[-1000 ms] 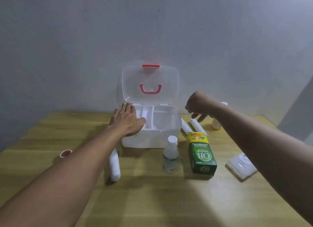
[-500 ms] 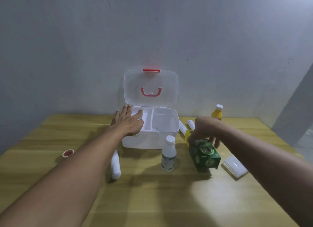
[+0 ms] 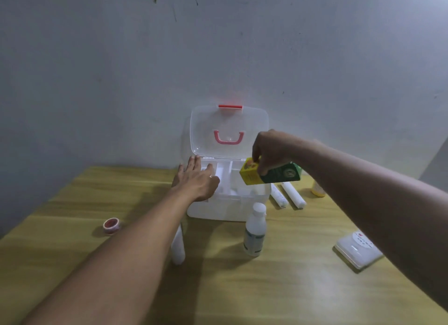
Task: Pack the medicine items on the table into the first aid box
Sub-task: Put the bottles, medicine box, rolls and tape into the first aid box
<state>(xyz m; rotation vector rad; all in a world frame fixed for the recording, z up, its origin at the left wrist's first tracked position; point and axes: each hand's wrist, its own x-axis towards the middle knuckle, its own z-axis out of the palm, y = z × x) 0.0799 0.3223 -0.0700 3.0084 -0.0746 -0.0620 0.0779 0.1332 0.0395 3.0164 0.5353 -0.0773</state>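
Note:
The white first aid box [image 3: 228, 209] stands open at the back of the wooden table, its clear lid [image 3: 229, 133] with a red handle upright against the wall. My left hand [image 3: 197, 179] lies flat on the box's left rim, fingers spread. My right hand [image 3: 271, 150] grips a green and yellow medicine carton [image 3: 269, 175] from above, lifted over the box's right side. On the table remain a white bottle [image 3: 254, 230], two white rolls [image 3: 287, 195] right of the box, a white roll [image 3: 178, 248] partly under my left forearm, a yellow bottle [image 3: 318, 191], a tape roll [image 3: 111, 225] and a flat white case [image 3: 358, 250].
The wooden table [image 3: 242, 295] meets a grey wall directly behind the box. A white divider tray [image 3: 223, 179] sits inside the box.
My right hand closed on the green carton on the table, lifted it and carried it left, up over the box's right side. The left hand stayed on the rim.

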